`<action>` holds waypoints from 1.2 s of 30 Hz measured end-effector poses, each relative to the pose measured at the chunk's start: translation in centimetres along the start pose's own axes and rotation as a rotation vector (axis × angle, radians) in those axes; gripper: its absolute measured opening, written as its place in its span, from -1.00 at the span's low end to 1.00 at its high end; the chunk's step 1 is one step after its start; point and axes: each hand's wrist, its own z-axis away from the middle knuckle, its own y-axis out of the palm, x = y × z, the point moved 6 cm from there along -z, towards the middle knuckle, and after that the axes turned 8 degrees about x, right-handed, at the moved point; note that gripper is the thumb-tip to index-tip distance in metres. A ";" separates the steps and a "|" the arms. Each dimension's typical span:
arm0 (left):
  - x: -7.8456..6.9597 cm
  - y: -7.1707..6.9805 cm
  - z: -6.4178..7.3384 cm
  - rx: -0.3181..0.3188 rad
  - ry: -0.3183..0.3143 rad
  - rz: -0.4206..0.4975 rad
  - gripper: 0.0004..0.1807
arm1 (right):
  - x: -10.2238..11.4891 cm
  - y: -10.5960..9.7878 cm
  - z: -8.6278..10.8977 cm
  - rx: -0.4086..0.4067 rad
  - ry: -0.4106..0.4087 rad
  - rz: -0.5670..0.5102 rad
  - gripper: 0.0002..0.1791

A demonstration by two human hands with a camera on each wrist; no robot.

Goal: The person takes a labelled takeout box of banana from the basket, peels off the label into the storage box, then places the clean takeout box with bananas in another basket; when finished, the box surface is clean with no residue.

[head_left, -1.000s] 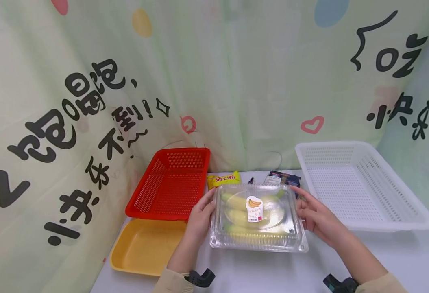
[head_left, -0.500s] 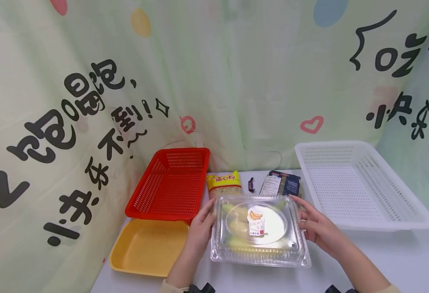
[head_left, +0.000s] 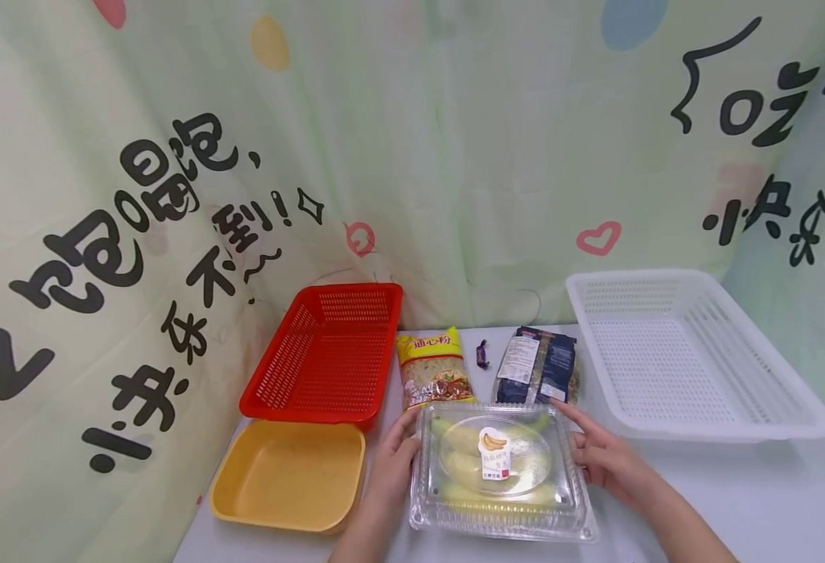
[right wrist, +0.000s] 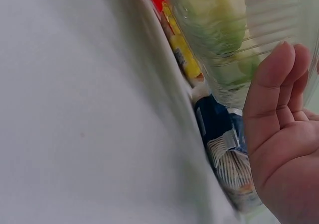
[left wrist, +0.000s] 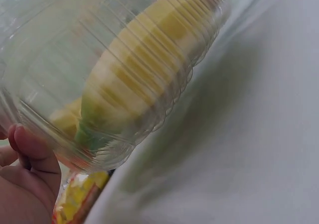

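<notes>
1. Clear plastic clamshell box (head_left: 503, 489), ribbed walls, flat rim, banana sticker (head_left: 494, 455) on the lid; at the near middle of the table (head_left: 750, 508), apparently held just above it.
2. Bananas (left wrist: 139, 64), yellow with green ends, inside the box.
3. Left hand (head_left: 392, 463): gripping the box's left end, thumb against the wall.
4. Right hand (head_left: 612, 463): gripping the right end, index finger reaching toward the far corner.
5. Handling, as judged: moderate weight from the fruit; thin walls, springy and slick, liable to dent or crack if squeezed. Best held at both short ends, low beneath the rim, kept level; the lid alone is a poor hold.
6. Macaroni packet (head_left: 436, 374), small dark wrapped candy (head_left: 482, 355) and dark blue food packet (head_left: 536, 366), beyond the box.
7. Red basket (head_left: 324, 375) and yellow tray (head_left: 285, 473), left; white basket (head_left: 672, 367), right.
</notes>
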 end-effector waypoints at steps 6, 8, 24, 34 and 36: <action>1.6 -0.2 0.0 -0.006 -0.015 0.059 -0.46 | -1.3 -0.4 0.0 -0.005 0.007 0.006 -0.17; 1.8 -0.1 0.0 0.000 -0.006 0.069 -0.46 | -1.6 -0.5 0.0 -0.002 0.006 -0.010 -0.17; 3.0 -0.2 -0.5 0.036 0.019 0.046 -0.50 | -2.4 -0.9 0.3 0.021 0.001 -0.066 -0.23; 3.4 -0.1 -0.6 0.002 -0.007 0.078 -0.49 | 1.5 -1.6 1.7 -0.358 0.300 0.552 -0.42; 3.3 -0.1 -0.5 -0.008 -0.006 0.085 -0.50 | 2.9 -1.2 1.9 -0.383 0.298 0.591 -0.49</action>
